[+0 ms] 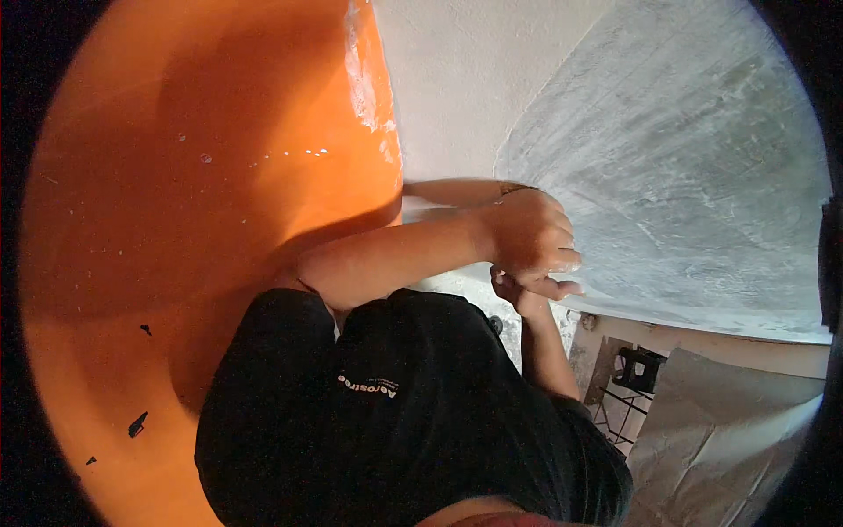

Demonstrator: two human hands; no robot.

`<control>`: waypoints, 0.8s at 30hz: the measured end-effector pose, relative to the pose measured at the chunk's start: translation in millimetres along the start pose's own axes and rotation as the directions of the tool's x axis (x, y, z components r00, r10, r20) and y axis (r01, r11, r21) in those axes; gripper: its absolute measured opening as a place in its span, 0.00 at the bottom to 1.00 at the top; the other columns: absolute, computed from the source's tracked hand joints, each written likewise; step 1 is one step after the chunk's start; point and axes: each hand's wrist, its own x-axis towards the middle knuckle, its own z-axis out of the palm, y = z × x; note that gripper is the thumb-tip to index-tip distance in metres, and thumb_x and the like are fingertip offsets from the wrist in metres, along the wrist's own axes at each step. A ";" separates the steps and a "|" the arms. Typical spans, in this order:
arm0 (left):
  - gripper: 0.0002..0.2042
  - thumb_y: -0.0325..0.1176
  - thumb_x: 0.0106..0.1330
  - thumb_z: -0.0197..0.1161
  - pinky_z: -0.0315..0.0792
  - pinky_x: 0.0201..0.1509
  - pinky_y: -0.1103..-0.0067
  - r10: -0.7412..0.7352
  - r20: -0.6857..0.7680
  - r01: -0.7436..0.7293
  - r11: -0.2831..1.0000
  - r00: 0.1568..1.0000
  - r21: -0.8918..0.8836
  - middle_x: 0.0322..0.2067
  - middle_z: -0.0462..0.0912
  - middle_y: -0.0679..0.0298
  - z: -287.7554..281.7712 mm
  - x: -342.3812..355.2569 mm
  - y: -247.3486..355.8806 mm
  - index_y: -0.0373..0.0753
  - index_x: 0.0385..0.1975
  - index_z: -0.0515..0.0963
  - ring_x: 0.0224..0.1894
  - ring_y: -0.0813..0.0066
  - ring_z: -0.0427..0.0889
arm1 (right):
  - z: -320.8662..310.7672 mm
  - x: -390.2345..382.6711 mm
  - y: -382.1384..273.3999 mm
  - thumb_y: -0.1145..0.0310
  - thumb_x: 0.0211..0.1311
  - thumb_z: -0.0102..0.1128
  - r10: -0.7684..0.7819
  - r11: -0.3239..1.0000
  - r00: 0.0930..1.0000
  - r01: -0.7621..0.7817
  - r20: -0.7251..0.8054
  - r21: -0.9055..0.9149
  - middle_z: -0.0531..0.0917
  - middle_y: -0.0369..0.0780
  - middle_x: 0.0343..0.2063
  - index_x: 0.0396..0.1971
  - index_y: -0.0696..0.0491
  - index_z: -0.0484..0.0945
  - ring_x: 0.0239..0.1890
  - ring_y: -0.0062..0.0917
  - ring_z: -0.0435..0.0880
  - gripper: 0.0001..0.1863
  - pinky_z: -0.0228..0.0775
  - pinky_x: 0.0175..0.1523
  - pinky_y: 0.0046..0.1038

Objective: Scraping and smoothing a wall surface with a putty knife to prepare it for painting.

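Note:
My left hand (534, 230) lies over my right hand, and its fingers are curled down. Coming up from below, my right hand (532, 297) meets it, with one finger stretched out to the right under the left fingers. Both hands look closed where they touch. Whatever lies between them, if anything, is hidden. The grey, streaked surface (667, 167) spreads just beyond them to the right. Behind my left forearm is a blurred, skin-coloured limb (452, 191) with a dark band near its end; I cannot tell whose it is.
A glossy orange surface (202, 220) with dark chips fills the left side, its edge scuffed white. A pale, smooth surface (465, 79) lies between orange and grey. At lower right are a brown sheet (729, 430), a black plastic object (638, 369) and thin dark bars (622, 413).

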 end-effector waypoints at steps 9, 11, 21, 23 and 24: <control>0.16 0.48 0.45 0.65 0.66 0.19 0.74 0.130 0.051 -0.126 0.988 0.990 -0.085 0.13 0.68 0.68 -30.8 11.7 -6.7 0.43 0.14 0.71 0.18 0.69 0.73 | 14.9 25.2 -52.4 0.65 0.49 0.67 -0.209 0.852 0.977 0.202 0.040 -0.483 0.71 0.41 0.54 0.59 0.51 0.62 0.57 0.30 0.71 0.36 0.64 0.58 0.34; 0.16 0.49 0.44 0.65 0.68 0.20 0.72 0.123 0.055 -0.118 0.989 0.991 -0.093 0.12 0.70 0.67 -34.1 14.3 -6.0 0.43 0.14 0.72 0.18 0.68 0.75 | 16.1 31.6 -51.8 0.64 0.52 0.66 -0.260 0.753 0.963 0.249 0.072 -0.609 0.70 0.42 0.57 0.60 0.52 0.62 0.59 0.31 0.69 0.34 0.62 0.61 0.36; 0.19 0.50 0.48 0.66 0.67 0.18 0.71 -0.031 0.019 0.033 0.995 0.999 -0.097 0.10 0.69 0.65 11.8 -0.6 11.3 0.42 0.11 0.70 0.15 0.64 0.74 | -0.1 -8.9 -4.3 0.66 0.52 0.64 -0.136 0.911 0.988 0.154 0.074 -0.382 0.73 0.42 0.53 0.57 0.53 0.65 0.55 0.31 0.72 0.31 0.63 0.59 0.34; 0.20 0.50 0.50 0.66 0.67 0.18 0.71 -0.052 0.017 0.054 0.992 0.998 -0.113 0.09 0.68 0.65 9.2 0.0 10.8 0.42 0.10 0.70 0.14 0.64 0.74 | -3.1 -15.0 4.5 0.66 0.52 0.63 -0.207 0.804 0.966 0.258 0.155 -0.536 0.73 0.42 0.52 0.57 0.53 0.65 0.54 0.31 0.72 0.31 0.63 0.58 0.34; 0.17 0.47 0.48 0.66 0.66 0.18 0.73 -0.040 0.042 0.044 0.995 0.998 -0.088 0.11 0.68 0.67 3.5 -2.5 8.5 0.42 0.13 0.72 0.15 0.68 0.73 | -4.2 -17.4 7.2 0.66 0.52 0.63 -0.237 0.737 0.951 0.309 0.199 -0.601 0.74 0.42 0.52 0.56 0.53 0.65 0.54 0.31 0.72 0.30 0.63 0.58 0.33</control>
